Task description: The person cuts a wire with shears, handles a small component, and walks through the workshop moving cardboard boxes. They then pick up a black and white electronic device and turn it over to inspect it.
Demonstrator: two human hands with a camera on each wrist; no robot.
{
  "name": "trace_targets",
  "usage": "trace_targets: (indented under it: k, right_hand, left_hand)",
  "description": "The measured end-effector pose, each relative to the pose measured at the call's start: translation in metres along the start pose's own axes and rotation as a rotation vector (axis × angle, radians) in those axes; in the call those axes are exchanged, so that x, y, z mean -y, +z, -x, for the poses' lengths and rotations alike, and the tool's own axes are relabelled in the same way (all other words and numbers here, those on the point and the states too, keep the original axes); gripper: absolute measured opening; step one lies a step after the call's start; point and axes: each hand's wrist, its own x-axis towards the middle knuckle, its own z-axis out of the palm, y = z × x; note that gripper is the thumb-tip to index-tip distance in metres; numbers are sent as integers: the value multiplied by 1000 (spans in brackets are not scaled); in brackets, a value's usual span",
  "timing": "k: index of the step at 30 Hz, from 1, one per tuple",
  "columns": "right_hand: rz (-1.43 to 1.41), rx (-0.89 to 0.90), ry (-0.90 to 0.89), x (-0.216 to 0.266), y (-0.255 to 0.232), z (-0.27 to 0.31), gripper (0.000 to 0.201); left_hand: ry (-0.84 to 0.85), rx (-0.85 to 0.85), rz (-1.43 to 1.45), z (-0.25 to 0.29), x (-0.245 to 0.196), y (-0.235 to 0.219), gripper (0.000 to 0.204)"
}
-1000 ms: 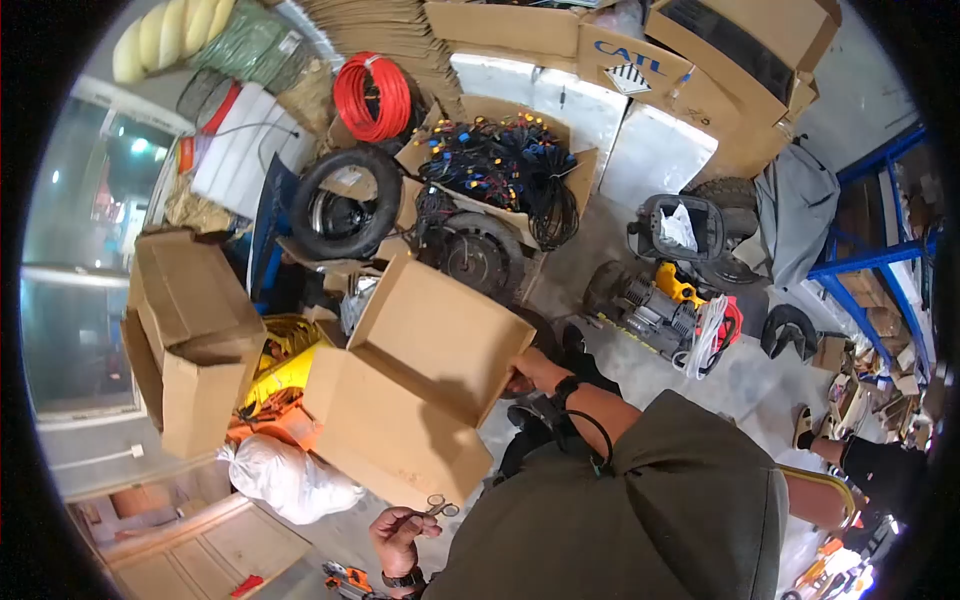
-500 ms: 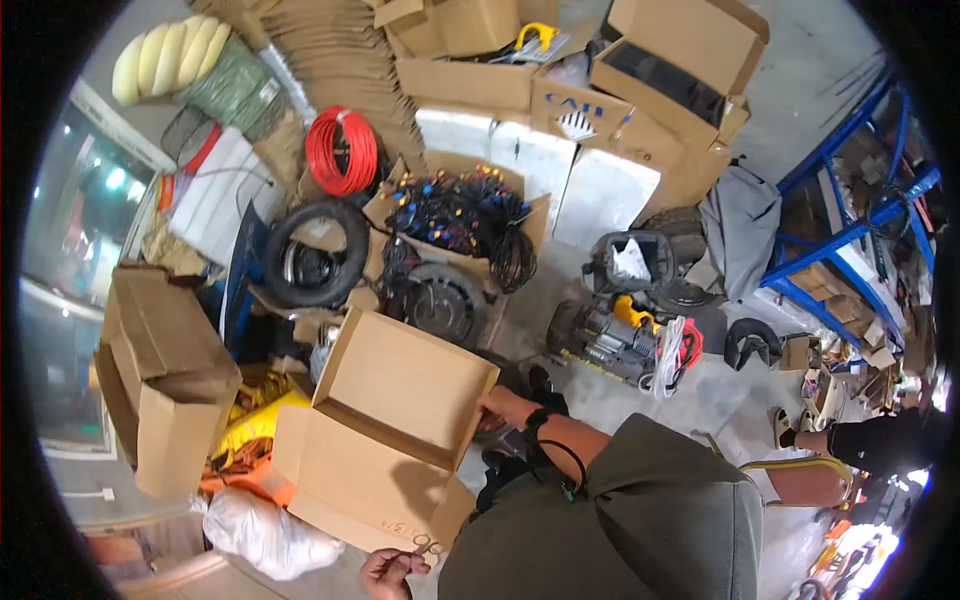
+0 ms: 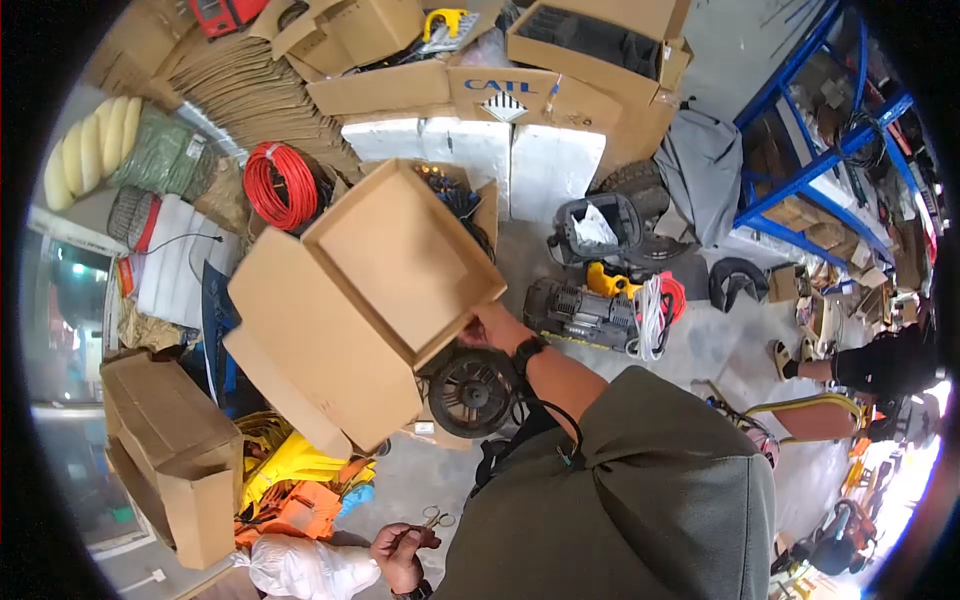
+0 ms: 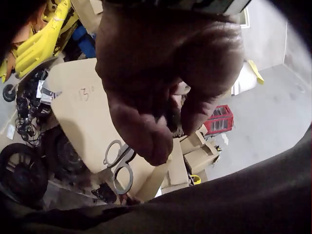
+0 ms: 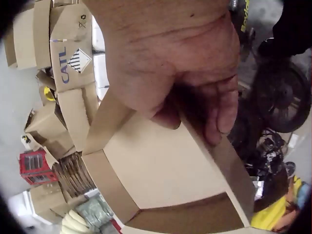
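My right hand (image 3: pixel 492 328) grips the side wall of an opened cardboard box (image 3: pixel 405 245), held up in front of me with its lid flap folded out to the left. The right wrist view shows the thumb inside the box wall and the fingers outside it. My left hand (image 3: pixel 400 558), low near my body, holds scissors (image 4: pixel 127 157) with the finger loops sticking out. The blades are hidden in that hand. Handwritten marks show on the cardboard flap (image 4: pixel 78 105) in the left wrist view.
A black wheel (image 3: pixel 472 392) stands below the box. Another cardboard box (image 3: pixel 175 450), yellow and orange items (image 3: pixel 300 470) and a white sack (image 3: pixel 305 568) lie to the left. A motor unit (image 3: pixel 585 315) sits on the floor at right, before blue shelving (image 3: pixel 800 185).
The cardboard box has swung up and forward, and now covers the tyre and part of the carton of cables. My left hand still holds the scissors. The head view has shifted.
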Motion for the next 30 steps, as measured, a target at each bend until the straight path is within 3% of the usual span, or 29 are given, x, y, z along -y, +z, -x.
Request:
trace_targets:
  k: [4,10,14,16,17,18,19,21,22,24,25,30]
  right_hand:
    - [-96,13,-87,26,5,-32,26]
    - [-196,5,-132,60,24,-68,43]
    - [106,38,-34,77,35,-80,43]
    - [193,205,-31,62,19,-102,37]
    - [201,136,-61,71,25,-81,35]
    - [290,342,-115,69,9,-84,34]
    - [342,326,-118,64,-2,-77,34]
    - [445,293,-120,53,-25,-64,36]
    - [547,84,-50,56,-28,-42,35]
    - [800,146,-63,37,-81,-44,27]
    - [661,122,103,49,-85,-21,26]
    - [873,-98,169,58,-141,7,25]
  left_hand:
    - [-6,11,3,-12,-11,17,12]
    - [-66,-22,2,-22,-29,47,9]
    - [-140,-50,-66,-26,-40,61,15]
    - [-134,-78,-80,-35,-38,67,22]
    - [-102,-58,-25,-39,-44,75,14]
    - [-120,-29,-134,-43,-65,90,15]
    - [-143,-1,-245,-47,-83,103,19]
    - [-165,1,-186,-55,-83,105,15]
    - [-178,-1,-178,-59,-84,106,15]
    - [-205,-26,-115,-65,-90,112,10]
    - [-193,-11,-117,-70,-91,113,9]
    - [-149,20,-78,-81,-91,106,7]
